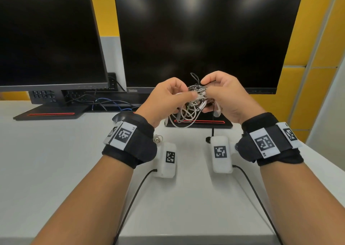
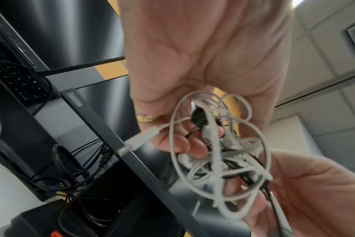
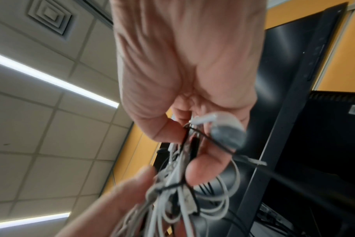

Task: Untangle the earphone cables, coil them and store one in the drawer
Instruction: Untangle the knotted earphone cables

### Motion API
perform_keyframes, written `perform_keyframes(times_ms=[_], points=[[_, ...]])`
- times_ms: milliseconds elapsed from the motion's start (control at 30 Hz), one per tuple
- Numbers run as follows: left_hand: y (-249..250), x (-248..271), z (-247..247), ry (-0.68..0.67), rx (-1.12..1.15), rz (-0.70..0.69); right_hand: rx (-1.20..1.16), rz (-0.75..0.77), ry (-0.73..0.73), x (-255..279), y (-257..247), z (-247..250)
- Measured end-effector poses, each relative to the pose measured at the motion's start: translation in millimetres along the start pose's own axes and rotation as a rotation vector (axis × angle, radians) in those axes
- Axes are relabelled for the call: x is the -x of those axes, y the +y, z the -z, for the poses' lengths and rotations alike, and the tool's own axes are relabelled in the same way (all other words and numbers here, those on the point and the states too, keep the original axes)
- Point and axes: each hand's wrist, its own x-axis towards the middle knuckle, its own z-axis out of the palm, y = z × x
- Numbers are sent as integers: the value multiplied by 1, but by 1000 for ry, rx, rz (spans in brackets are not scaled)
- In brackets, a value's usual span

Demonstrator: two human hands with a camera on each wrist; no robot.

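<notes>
Earphone cables (image 1: 194,103), white and black knotted together, hang in the air above the bench (image 1: 56,160), between both hands. Left hand (image 1: 166,99) fingers pinch one side while right hand (image 1: 222,95) fingers pinch the other, likely to spread the knot and find a free strand.

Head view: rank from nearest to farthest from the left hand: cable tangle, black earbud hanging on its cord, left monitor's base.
1. cable tangle: gripped by the left hand.
2. black earbud: dangling lower right.
3. left monitor's base: far left on the desk.

"ThinkVision" on the right monitor's lower bezel (image 1: 132,90); "LS", "RS" on wristband tags (image 1: 123,135).
</notes>
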Motion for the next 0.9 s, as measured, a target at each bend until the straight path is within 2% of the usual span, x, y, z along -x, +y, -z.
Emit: perform_keyframes(times_ms=[100,233,333,467,533,633,733,800,900], points=[[-2,-1,-2,-7,-27,-7,-13,-17,-100,1,0,-2],[-1,1,-1,19,111,-68,-12,6,-117,0,1,0],[3,3,-4,24,192,-72,35,1,-88,-2,5,1],[4,0,-2,32,313,6,11,-9,-18,-4,7,2],[2,-1,1,35,278,-6,-9,5,30,-5,7,2],[0,0,-1,-42,110,-32,21,34,90,-5,7,-1],[0,1,-5,-79,117,-41,45,5,81,-7,7,-4],[0,1,-4,-46,116,-54,21,-29,34,-7,7,-5],[-5,-2,0,82,87,-81,-11,-34,-19,-5,6,-3]])
